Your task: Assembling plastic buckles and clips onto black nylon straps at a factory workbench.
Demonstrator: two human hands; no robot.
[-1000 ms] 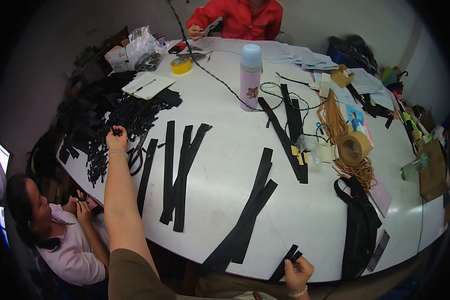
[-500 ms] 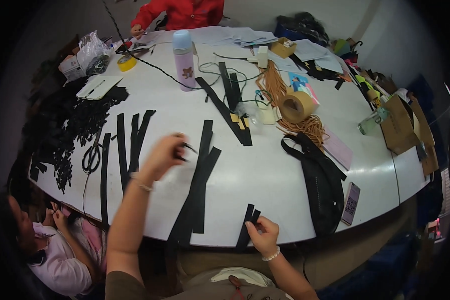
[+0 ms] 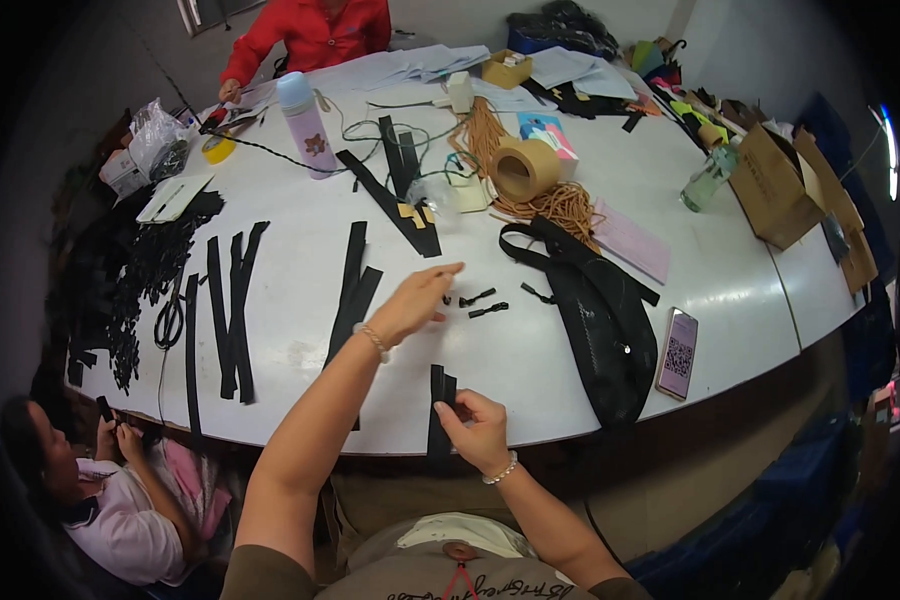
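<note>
My left hand [image 3: 418,303] reaches over the middle of the table, fingers stretched and apart. Beside its fingertips lie small black zipper pulls [image 3: 488,310]; one is partly hidden by the hand. Another black pull [image 3: 538,293] rests nearer the bag. At the table's front edge my right hand [image 3: 476,430] pinches flat black strips [image 3: 437,405] like zipper tape, held upright between thumb and fingers. Long black strips [image 3: 348,300] lie crossed left of my left hand, partly under my forearm. To the right is a black bag [image 3: 605,335] with a strap.
More black strips [image 3: 235,320], scissors [image 3: 170,318] and a heap of black pieces [image 3: 135,270] are on the left. Farther back stand a bottle [image 3: 310,135] and a tape roll [image 3: 526,170]. A phone [image 3: 678,352] lies right of the bag. A seated co-worker [image 3: 130,490] is at left.
My left hand has moved right and let go of small black pulls, which now lie on the table. My right hand still holds the strips. The view has shifted.
</note>
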